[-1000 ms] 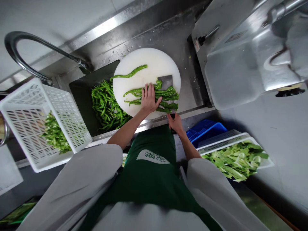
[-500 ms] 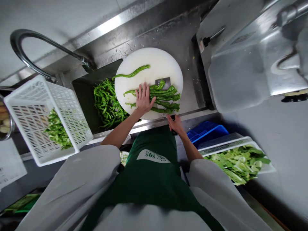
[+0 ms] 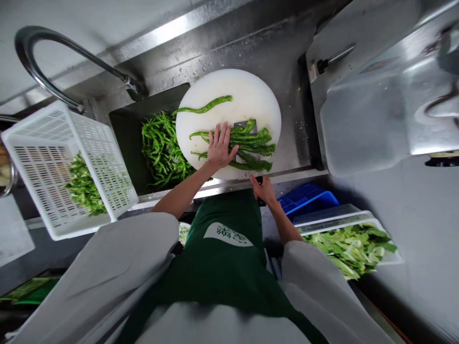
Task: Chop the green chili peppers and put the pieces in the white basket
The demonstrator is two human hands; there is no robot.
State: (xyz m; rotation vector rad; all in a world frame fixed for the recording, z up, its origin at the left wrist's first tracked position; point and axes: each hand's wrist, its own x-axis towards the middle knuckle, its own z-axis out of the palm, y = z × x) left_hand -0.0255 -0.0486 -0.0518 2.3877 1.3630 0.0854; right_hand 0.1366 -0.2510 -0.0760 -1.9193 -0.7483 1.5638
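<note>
By the near edge of the cutting board (image 3: pixel 261 95), the right hand (image 3: pixel 264 189) grips a knife handle (image 3: pixel 261 202); farther in, the left hand (image 3: pixel 220 150) rests, fingers extended, on green peppers (image 3: pixel 254 138) (light, likely slick, best steadied mid-length). Beyond, a lone pepper (image 3: pixel 204 109) crosses the left edge.

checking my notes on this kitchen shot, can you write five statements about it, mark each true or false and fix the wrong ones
1. The left hand rests on green peppers on the cutting board. True.
2. The right hand holds a pepper. False: the right hand grips a black knife handle.
3. A single pepper lies apart from the bunch under the left hand. True.
4. The sink basin beside the board holds only chopped leaves. False: the sink basin holds a pile of peppers.
5. The apron is red. False: the apron is dark green.
</note>
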